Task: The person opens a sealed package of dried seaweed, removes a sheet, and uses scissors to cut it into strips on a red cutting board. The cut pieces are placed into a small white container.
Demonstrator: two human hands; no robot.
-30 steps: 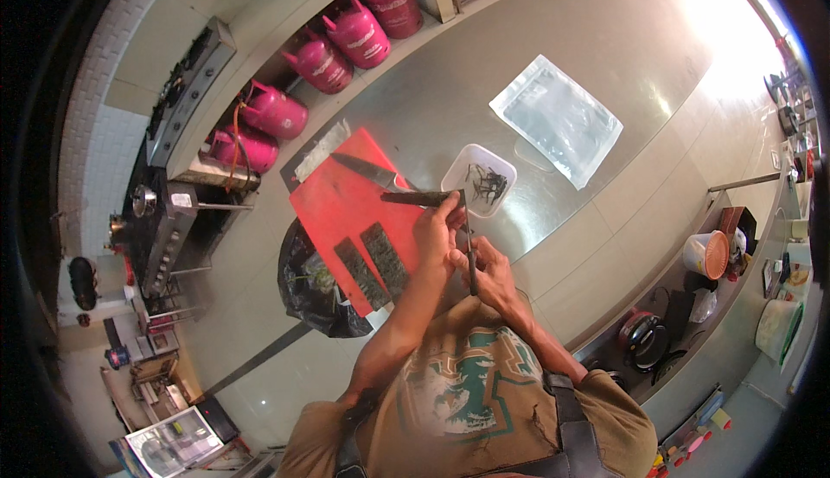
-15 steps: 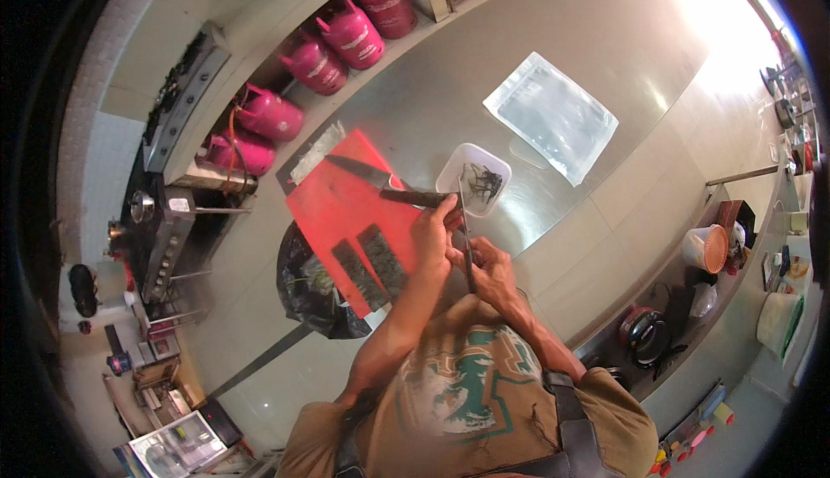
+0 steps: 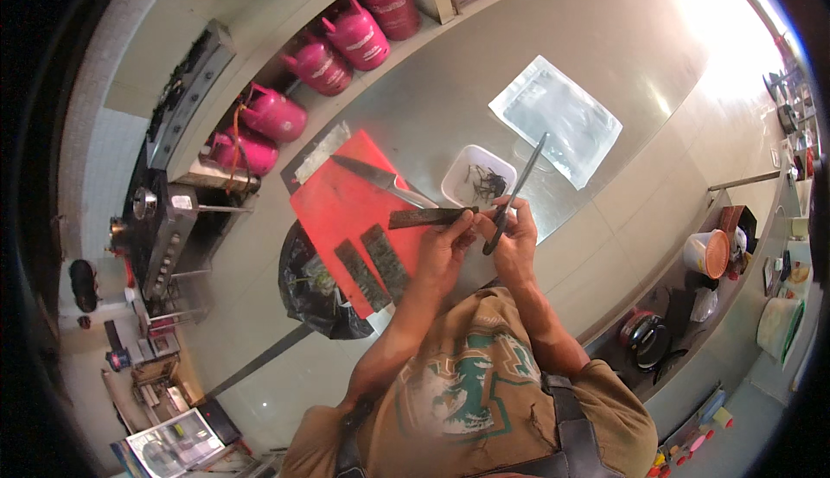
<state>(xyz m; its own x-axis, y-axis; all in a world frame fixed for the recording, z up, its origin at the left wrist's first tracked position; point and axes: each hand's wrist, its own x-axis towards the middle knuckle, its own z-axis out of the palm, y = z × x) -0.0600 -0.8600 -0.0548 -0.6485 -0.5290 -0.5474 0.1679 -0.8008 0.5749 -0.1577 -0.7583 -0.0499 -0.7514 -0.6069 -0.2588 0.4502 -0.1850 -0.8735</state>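
My left hand [image 3: 443,255] pinches the right end of a narrow dark strip of nori [image 3: 424,218], held level above the cutting board. In my right hand [image 3: 517,249] is a pair of dark-handled scissors [image 3: 522,177], blades pointing up and away, apart from the nori. The right fingertips come close to the strip's held end; whether they touch it I cannot tell. Just beyond the hands stands a white plastic tub [image 3: 456,182] with thin nori shreds [image 3: 488,184] inside. Two wider nori pieces [image 3: 383,260] lie on the red cutting board [image 3: 322,210], near a knife [image 3: 367,171].
A clear plastic pouch [image 3: 562,119] lies on the steel table [image 3: 467,72]. Crumpled white material [image 3: 324,151] sits by the board's far edge. A black bag [image 3: 298,292] hangs below the board. Pink gas cylinders [image 3: 359,35] line a shelf; a stove [image 3: 164,245] stands left.
The scissors have moved right and away from the nori, their blades now tilted to the right. My right hand has risen and turned. The nori strip has shifted slightly left and lower.
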